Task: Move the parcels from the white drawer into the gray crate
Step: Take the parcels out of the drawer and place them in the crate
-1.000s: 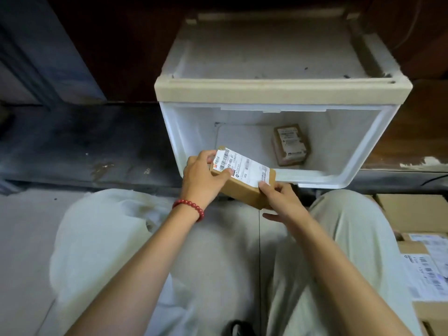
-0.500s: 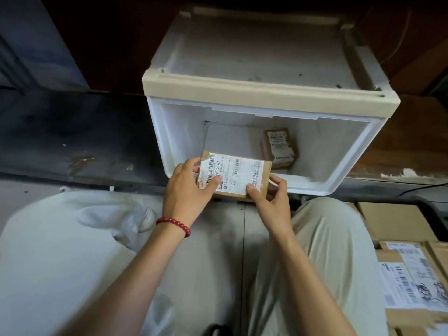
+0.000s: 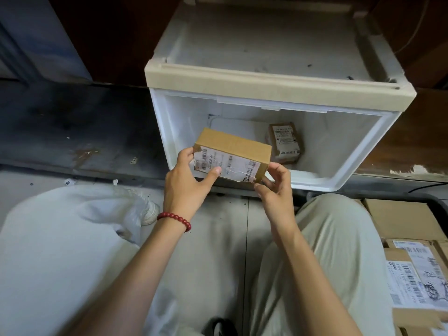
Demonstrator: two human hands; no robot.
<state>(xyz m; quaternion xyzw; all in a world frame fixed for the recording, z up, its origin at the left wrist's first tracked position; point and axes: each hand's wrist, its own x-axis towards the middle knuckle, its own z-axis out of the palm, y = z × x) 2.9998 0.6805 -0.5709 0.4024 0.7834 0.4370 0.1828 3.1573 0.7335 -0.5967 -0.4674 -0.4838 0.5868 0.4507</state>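
Both hands hold a brown cardboard parcel [image 3: 232, 154] with a white shipping label, in front of the white drawer's [image 3: 358, 163] open front. My left hand [image 3: 189, 183] grips its left end, thumb on the label. My right hand [image 3: 275, 187] pinches its lower right corner. The parcel is tilted with the label facing me and its plain top showing. A second, smaller taped parcel [image 3: 284, 143] lies on the drawer floor at the back. The dark rim of the gray crate [image 3: 429, 198] shows at the lower right, holding several labelled cardboard parcels [image 3: 412, 275].
I sit on a pale tiled floor with my knees either side of my arms. A dark, stained ledge [image 3: 72, 132] runs left of the drawer. The drawer's cream top frame [image 3: 266, 86] overhangs the opening. A white shoe [image 3: 150, 209] lies by my left knee.
The parcel has been turned in my hands, so its plain brown top now shows above the label. My right hand has shifted from its right edge to its lower right corner.
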